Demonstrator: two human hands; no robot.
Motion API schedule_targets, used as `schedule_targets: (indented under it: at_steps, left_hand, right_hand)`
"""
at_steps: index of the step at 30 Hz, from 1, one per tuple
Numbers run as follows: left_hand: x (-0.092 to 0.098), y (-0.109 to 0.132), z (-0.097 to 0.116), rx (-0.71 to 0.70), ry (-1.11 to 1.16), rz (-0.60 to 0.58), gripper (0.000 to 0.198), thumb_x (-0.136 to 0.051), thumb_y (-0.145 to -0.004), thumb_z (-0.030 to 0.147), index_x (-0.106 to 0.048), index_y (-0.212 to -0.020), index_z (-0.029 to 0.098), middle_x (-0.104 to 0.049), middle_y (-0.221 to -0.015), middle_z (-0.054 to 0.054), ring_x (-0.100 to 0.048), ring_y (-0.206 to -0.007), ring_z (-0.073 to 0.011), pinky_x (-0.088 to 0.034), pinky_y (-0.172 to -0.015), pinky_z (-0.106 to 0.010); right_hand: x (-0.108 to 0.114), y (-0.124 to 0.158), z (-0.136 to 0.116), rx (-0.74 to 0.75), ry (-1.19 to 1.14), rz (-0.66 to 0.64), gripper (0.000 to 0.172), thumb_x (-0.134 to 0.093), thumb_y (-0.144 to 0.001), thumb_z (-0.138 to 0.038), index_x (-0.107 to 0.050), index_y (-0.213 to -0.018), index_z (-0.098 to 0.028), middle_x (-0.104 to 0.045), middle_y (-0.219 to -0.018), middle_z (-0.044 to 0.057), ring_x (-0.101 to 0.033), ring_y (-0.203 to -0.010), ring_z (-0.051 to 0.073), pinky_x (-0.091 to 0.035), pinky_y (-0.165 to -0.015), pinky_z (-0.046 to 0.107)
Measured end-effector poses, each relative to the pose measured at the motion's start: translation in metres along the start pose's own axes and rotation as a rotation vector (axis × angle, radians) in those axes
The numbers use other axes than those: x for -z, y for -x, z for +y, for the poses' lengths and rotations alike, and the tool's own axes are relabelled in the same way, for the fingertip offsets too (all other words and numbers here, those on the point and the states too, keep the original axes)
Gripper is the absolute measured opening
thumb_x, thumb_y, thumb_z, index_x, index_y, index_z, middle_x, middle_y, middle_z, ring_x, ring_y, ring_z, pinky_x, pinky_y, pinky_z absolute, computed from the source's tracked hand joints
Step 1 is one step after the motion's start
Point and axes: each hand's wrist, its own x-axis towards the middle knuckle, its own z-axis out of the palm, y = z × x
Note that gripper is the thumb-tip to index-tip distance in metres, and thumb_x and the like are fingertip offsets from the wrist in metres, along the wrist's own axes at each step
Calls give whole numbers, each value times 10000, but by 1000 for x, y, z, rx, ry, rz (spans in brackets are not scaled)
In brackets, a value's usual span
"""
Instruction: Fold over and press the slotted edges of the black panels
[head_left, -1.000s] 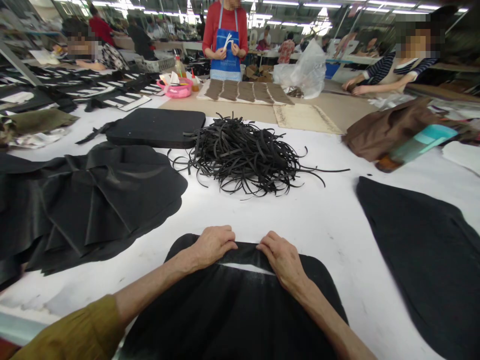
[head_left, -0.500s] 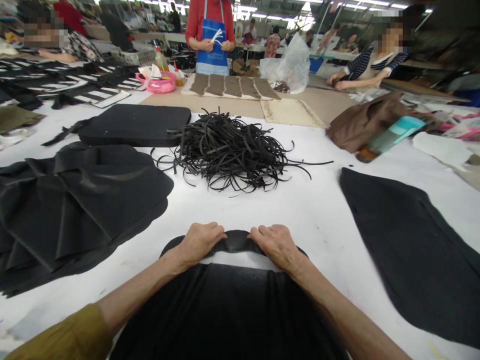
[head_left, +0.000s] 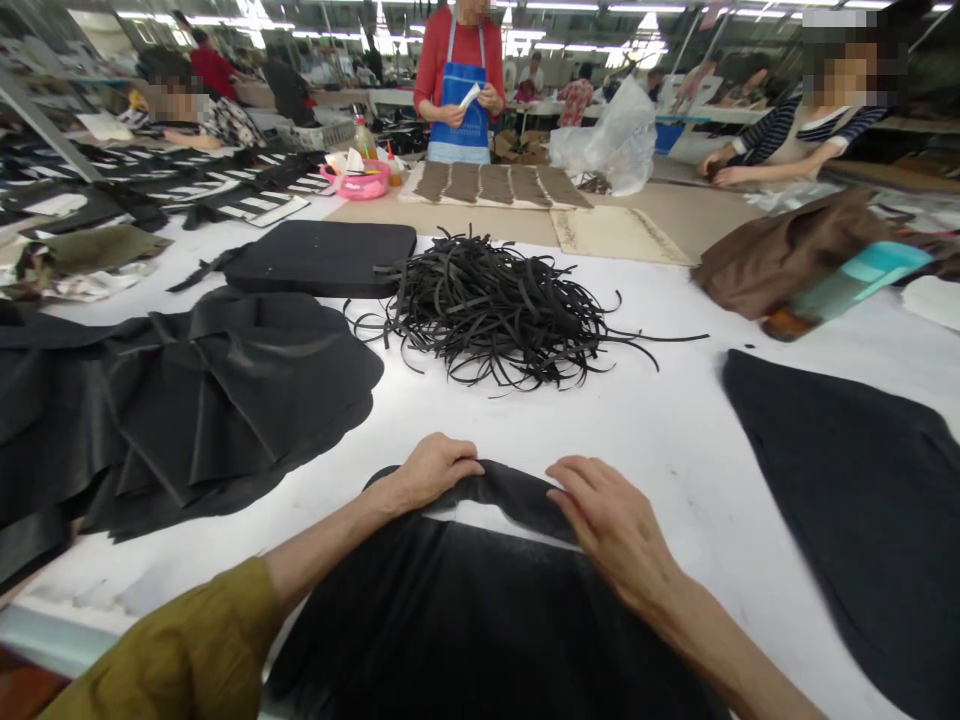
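A black leather piece point(head_left: 480, 610) lies on the white table point(head_left: 660, 440) right in front of me. Its far edge is rolled up into a fold point(head_left: 510, 490), and a white strip of its underside shows behind the fold. My left hand point(head_left: 431, 468) curls its fingers over the left end of that fold. My right hand point(head_left: 611, 520) lies on the right end with fingers stretched out and pressing down.
A heap of thin black strips point(head_left: 495, 310) sits mid-table. Fanned black pieces point(head_left: 195, 400) lie at left, a flat black stack point(head_left: 322, 258) behind them, another black piece point(head_left: 862, 490) at right. A person in a blue apron point(head_left: 461, 80) and other workers stand at the far side.
The fold has been rolled further toward me on the right. My right hand slid down and right along it and flattened. My left hand stays curled on the left end.
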Motion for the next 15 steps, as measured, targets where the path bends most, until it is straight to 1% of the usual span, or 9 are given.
schedule_targets:
  at_steps: [1, 2, 3, 5, 6, 8, 11, 13, 15]
  left_hand:
    - [1, 0, 0, 2, 23, 2, 253, -485, -843, 373, -616, -730, 188, -528, -549, 53, -478, -556, -88, -343, -555, -180]
    - [1, 0, 1, 3, 44, 3, 259, -488, -839, 380, -618, -729, 185, -518, -542, 55, -470, -552, -87, -341, -551, -179]
    - [2, 1, 1, 3, 62, 6, 265, -489, -837, 386, -619, -729, 182, -513, -539, 55, -465, -551, -86, -340, -550, -180]
    - [3, 2, 3, 1, 93, 11, 275, -483, -838, 390, -620, -730, 177, -516, -543, 53, -459, -553, -87, -339, -550, -181]
    - [4, 3, 3, 0, 106, 13, 277, -480, -840, 388, -618, -728, 176, -519, -547, 51, -456, -552, -86, -339, -549, -182]
    - [6, 4, 3, -2, 129, 15, 273, -483, -838, 380, -616, -717, 175, -520, -550, 50, -450, -546, -85, -340, -549, -183]
    - [7, 4, -2, -1, 168, 16, 252, -498, -832, 357, -613, -706, 171, -517, -551, 48, -449, -546, -85, -345, -554, -187]
    - [5, 1, -6, 7, 195, 18, 240, -497, -835, 335, -612, -708, 167, -518, -549, 46, -454, -546, -86, -349, -550, -189]
    - [5, -1, -7, 16, 208, 21, 228, -496, -839, 319, -617, -721, 165, -529, -553, 44, -469, -549, -86, -358, -550, -190]
  right_hand:
    - [-1, 2, -16, 105, -27, -39, 274, -365, -865, -146, -569, -1035, -211, -616, -1013, 54, -557, -899, 170, -411, -797, 287]
    - [-4, 3, -32, 188, -84, -118, 329, -347, -848, -98, -545, -1078, -223, -617, -1018, 34, -564, -883, 149, -413, -788, 256]
    - [-8, 3, -47, 237, -139, -202, 381, -342, -820, -59, -522, -1103, -238, -621, -1013, 11, -575, -856, 132, -415, -763, 228]
    - [-19, -2, -70, 276, -187, -328, 464, -357, -757, -19, -481, -1138, -253, -625, -1026, -15, -592, -825, 125, -413, -723, 207]
    - [-24, -6, -78, 282, -175, -362, 487, -373, -728, -13, -473, -1138, -256, -625, -1035, -18, -599, -819, 131, -411, -703, 210]
    - [-33, -12, -86, 270, -97, -375, 524, -393, -685, -6, -469, -1142, -249, -628, -1036, -6, -613, -791, 149, -407, -654, 227]
    - [-39, -9, -77, 146, 106, -349, 617, -387, -643, 19, -446, -1211, -216, -643, -1001, 36, -629, -660, 168, -387, -552, 260]
    - [-39, 7, -58, 16, 240, -334, 647, -373, -624, 31, -467, -1219, -204, -660, -950, 57, -628, -589, 181, -378, -501, 278]
    - [-38, 30, -35, -76, 293, -288, 613, -358, -621, 27, -547, -1139, -241, -676, -869, 49, -627, -559, 190, -387, -473, 292]
